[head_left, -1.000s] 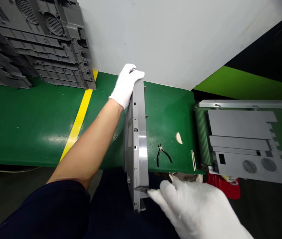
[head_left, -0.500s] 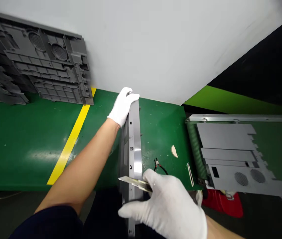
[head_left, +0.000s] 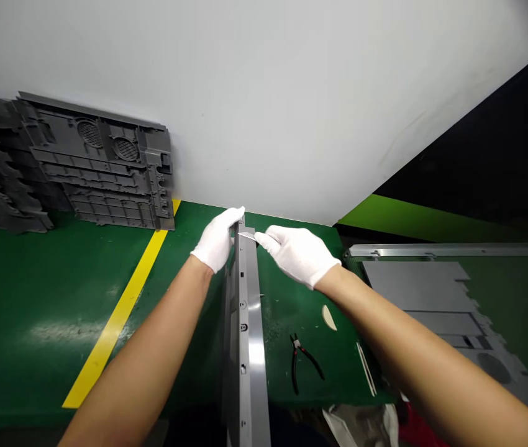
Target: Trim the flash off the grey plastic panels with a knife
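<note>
A long grey plastic panel (head_left: 255,335) stands on its edge, its narrow side with small slots facing up. Gloved in white, my left hand (head_left: 217,241) is closed around its far end. My right hand (head_left: 299,253), in a white glove too, grips a utility knife (head_left: 247,236); most of the handle is hidden in the fist. The blade lies across the panel's upper edge, close to my left fingers. Diagonal cutters (head_left: 297,345) with black handles lie open on the green table (head_left: 199,379), right of the panel.
Several dark grey moulded panels (head_left: 119,171) lean against the white wall (head_left: 264,112) at left. Yellow tape (head_left: 119,304) crosses the table. A pale half-round piece (head_left: 328,317) and thin white sticks (head_left: 366,369) lie at right. Beyond is a conveyor (head_left: 515,249) carrying a grey panel (head_left: 425,282).
My right hand has moved forward with the knife, from the near part of the panel to its far end. My left hand still holds that end. The view has tilted up.
</note>
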`<action>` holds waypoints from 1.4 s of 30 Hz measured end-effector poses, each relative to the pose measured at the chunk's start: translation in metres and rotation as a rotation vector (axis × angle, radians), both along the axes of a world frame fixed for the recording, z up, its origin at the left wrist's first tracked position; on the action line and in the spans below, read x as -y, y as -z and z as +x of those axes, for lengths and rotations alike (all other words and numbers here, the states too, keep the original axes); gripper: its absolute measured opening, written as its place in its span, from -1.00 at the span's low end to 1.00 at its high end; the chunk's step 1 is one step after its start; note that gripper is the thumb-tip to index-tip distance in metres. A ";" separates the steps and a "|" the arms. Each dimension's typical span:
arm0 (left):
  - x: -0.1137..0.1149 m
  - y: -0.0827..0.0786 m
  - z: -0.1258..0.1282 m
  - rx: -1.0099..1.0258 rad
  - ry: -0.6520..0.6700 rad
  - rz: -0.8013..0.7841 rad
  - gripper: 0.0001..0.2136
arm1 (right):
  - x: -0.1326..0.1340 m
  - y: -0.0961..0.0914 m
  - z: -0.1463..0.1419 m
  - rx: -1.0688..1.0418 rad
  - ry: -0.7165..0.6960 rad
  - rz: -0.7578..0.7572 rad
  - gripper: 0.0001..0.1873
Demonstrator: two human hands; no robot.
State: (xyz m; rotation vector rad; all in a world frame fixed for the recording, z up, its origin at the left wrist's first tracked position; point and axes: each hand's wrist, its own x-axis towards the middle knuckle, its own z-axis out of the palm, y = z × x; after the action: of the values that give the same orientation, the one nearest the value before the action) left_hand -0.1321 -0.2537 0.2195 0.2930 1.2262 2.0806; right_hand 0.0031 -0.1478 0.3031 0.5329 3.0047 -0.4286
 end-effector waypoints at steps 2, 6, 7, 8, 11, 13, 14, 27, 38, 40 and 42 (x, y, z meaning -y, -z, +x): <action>0.003 -0.001 -0.002 0.032 0.022 0.039 -0.72 | 0.002 -0.003 -0.010 0.058 -0.001 0.144 -0.37; 0.006 0.000 -0.001 -0.029 0.062 0.087 -0.71 | 0.012 -0.013 -0.011 0.109 -0.047 0.348 -0.30; 0.006 -0.001 0.000 -0.036 0.068 0.092 -0.71 | 0.013 -0.014 -0.010 0.112 -0.066 0.376 -0.29; 0.006 -0.001 0.001 -0.037 0.069 0.095 -0.71 | 0.014 -0.015 -0.008 0.114 -0.082 0.398 -0.29; 0.005 -0.003 0.004 -0.032 0.070 0.094 -0.71 | 0.015 -0.015 -0.004 0.119 -0.100 0.446 -0.28; 0.005 -0.005 0.005 -0.024 0.076 0.089 -0.70 | 0.014 -0.013 -0.003 0.124 -0.103 0.467 -0.26; 0.005 -0.005 0.006 -0.020 0.077 0.087 -0.70 | 0.014 -0.013 -0.002 0.126 -0.108 0.477 -0.25; 0.003 -0.006 0.008 -0.042 0.083 0.042 -0.68 | 0.014 -0.012 0.003 0.132 -0.127 0.544 -0.24; 0.002 -0.006 0.008 -0.112 0.067 0.017 -0.68 | 0.012 -0.008 0.008 0.102 -0.121 0.544 -0.20; 0.002 -0.006 0.008 -0.113 0.071 0.005 -0.68 | 0.011 -0.008 0.008 0.101 -0.117 0.540 -0.21; 0.002 -0.006 0.008 -0.106 0.075 0.006 -0.68 | 0.010 -0.008 0.010 0.093 -0.115 0.527 -0.23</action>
State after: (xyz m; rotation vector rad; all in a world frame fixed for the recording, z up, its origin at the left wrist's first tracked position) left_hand -0.1238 -0.2557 0.2253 0.4500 1.2518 2.0266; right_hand 0.0130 -0.1577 0.3114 0.3840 3.0177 0.3969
